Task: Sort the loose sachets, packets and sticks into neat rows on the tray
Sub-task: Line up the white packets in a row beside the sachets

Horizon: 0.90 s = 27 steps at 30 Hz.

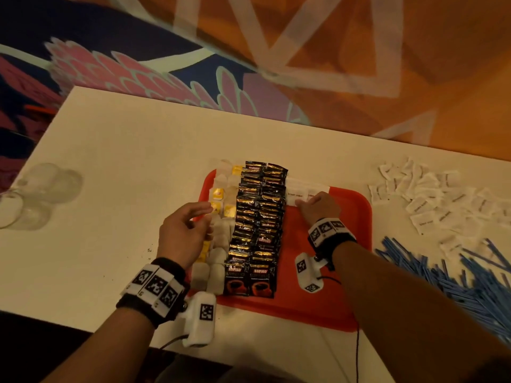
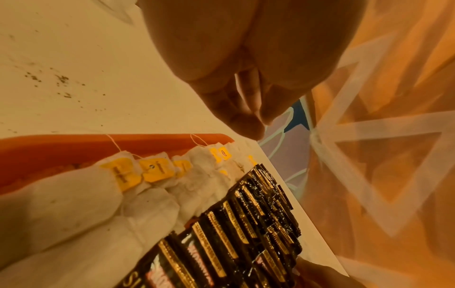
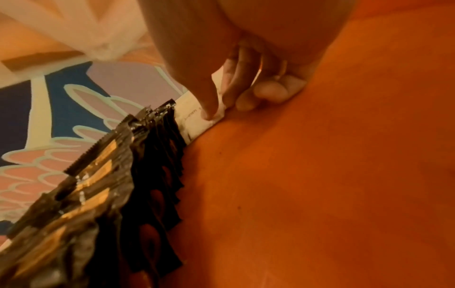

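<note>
On the red tray (image 1: 345, 308), two rows of black "KOPIKO" packets (image 1: 257, 228) lie; the right hand (image 1: 318, 207) presses white sachets (image 1: 304, 190) down, the left hand (image 1: 184, 230) hovers relaxed, holding nothing.

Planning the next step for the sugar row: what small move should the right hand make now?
Probably release and fetch another from the loose white sugar sachets: the right hand presses white sachets flat on the red plastic tray, beside the black coffee packets.

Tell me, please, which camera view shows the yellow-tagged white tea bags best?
The left wrist view: the yellow-tagged white tea bags fill it, strings visible. In the head view the left hand partly hides them; the right wrist view shows none.
</note>
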{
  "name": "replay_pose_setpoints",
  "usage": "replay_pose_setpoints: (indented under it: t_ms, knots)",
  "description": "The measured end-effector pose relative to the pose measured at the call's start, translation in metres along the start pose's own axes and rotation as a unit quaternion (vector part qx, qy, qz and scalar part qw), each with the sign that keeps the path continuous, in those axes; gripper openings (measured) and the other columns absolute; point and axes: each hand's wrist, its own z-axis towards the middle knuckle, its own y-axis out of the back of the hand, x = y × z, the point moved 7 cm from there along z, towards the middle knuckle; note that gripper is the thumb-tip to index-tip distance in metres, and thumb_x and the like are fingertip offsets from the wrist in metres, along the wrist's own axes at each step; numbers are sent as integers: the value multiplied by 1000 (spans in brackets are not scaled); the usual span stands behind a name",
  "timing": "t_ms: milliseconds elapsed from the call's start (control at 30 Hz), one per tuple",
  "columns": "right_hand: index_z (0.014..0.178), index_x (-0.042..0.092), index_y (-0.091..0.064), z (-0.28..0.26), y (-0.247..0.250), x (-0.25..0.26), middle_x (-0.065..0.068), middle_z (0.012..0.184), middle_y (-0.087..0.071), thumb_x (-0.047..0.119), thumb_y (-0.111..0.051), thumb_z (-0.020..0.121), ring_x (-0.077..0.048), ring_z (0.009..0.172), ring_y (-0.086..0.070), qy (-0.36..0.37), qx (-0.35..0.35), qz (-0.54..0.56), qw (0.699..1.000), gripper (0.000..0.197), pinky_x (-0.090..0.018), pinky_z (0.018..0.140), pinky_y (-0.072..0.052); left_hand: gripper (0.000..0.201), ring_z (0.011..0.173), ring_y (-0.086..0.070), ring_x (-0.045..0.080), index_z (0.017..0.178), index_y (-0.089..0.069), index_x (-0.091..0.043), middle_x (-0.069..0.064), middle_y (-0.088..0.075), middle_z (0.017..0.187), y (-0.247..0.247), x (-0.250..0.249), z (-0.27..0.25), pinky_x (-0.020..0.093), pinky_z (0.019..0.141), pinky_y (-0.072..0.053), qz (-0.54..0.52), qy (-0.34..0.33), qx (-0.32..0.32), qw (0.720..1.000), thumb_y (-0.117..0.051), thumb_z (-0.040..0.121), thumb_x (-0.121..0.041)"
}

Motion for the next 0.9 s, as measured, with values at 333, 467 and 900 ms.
replay_pose_setpoints:
  t_ms: [333,467,900]
  knots:
    - [116,17,-67,-12,-12,29,-8,120,-58,9,-62,90,-23,113,-55,215,26,-99,971,27,-25,92,-38,20,63,-66,8,109,-70,-16,-5,-72,99,2,-3,-6,18,56,-54,18,-10,12,1000,-63,94,-4]
    - [112,21,-66,-24,6,20,-4,112,-61,13,-65,88,-18,102,-57,208,2,-59,976,26,-21,83,-38,19,69,-68,16,102,-69,-26,-5,-72,96,-8,-11,-6,24,57,-55,52,-31,30,998,-64,94,-9]
    - [104,17,-61,-63,128,-115,-1,89,-67,14,-47,94,-20,78,-64,89,-68,88,990,17,-25,65,-48,43,105,-59,24,131,-56,-23,4,-59,116,-256,-104,-38,34,95,-46,362,-259,295,845,-68,90,-22]
